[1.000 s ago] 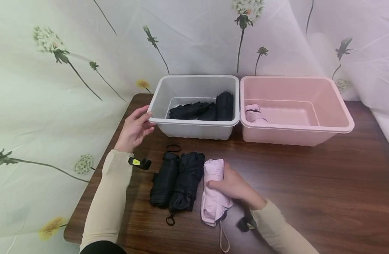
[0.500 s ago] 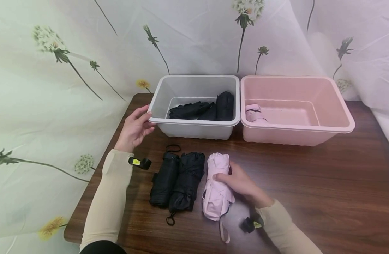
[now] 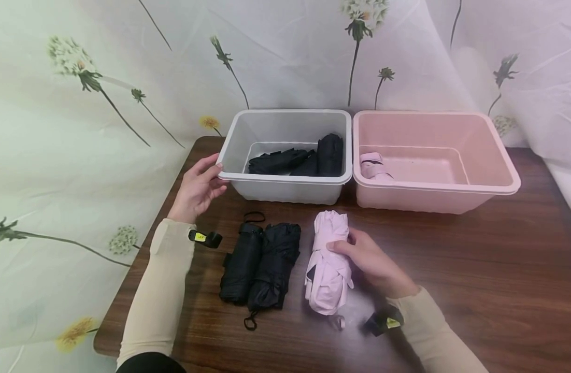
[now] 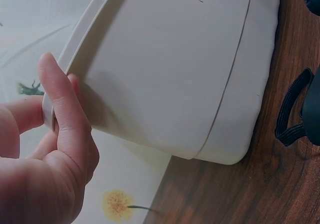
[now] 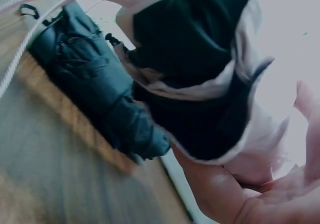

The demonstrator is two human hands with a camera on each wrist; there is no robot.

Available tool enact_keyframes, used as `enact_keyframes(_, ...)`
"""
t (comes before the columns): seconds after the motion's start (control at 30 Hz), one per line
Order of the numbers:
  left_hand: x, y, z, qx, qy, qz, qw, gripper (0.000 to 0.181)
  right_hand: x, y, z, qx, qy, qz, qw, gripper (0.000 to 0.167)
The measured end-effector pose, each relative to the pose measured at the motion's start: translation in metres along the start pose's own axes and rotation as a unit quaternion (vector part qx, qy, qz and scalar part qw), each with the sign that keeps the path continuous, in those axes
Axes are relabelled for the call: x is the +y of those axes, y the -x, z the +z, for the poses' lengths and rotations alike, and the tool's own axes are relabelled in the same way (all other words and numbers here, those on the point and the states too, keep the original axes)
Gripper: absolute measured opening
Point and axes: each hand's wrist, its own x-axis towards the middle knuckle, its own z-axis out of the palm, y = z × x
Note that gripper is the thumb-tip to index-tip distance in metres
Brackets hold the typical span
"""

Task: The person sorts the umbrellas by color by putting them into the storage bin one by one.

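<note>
Newly nearer the grey bin [image 3: 285, 190], at its front right: one pink folded umbrella [image 3: 329, 267], apparently lifted, clasped by right hand [image 3: 376, 263]; left hand [image 3: 197, 189] pinching that bin; two black umbrellas [image 3: 275, 264] before it, seemingly alone left loose

We see soft, bright light in the head view, greenish at left, pinkish at right, with a pale sheen low on the surface [image 3: 453, 264]. The left wrist view is dimmer, a shadow on the bin [image 4: 170, 59] beside the left hand [image 4: 70, 146]. In our right wrist view the pink umbrella [image 5: 200, 121] blurs, and glare whitens the upper right.
</note>
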Motion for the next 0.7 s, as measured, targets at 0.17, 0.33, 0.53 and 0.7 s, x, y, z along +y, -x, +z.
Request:
enact_keyframes(0.17, 0.000, 0.001, 0.000, 0.003, -0.001, -0.002, 1.0000, 0.051, -0.005, 0.001, -0.007, -0.007, -0.012, -0.007, 0.9999, 0.046)
enact_keyframes(0.33, 0.001, 0.000, 0.000, 0.002, 0.000, -0.002, 1.0000, 0.051, -0.009, 0.004, -0.014, -0.015, -0.025, -0.021, 0.9994, 0.046)
enact_keyframes(0.53, 0.001, -0.001, 0.001, 0.002, -0.004, -0.004, 1.0000, 0.051, -0.015, 0.011, -0.022, -0.064, -0.116, -0.038, 0.9904, 0.042)
enact_keyframes(0.7, 0.002, 0.000, 0.000, 0.006, -0.007, -0.013, 0.9999, 0.051, -0.019, 0.015, -0.029, -0.094, -0.186, -0.057, 0.9763, 0.028)
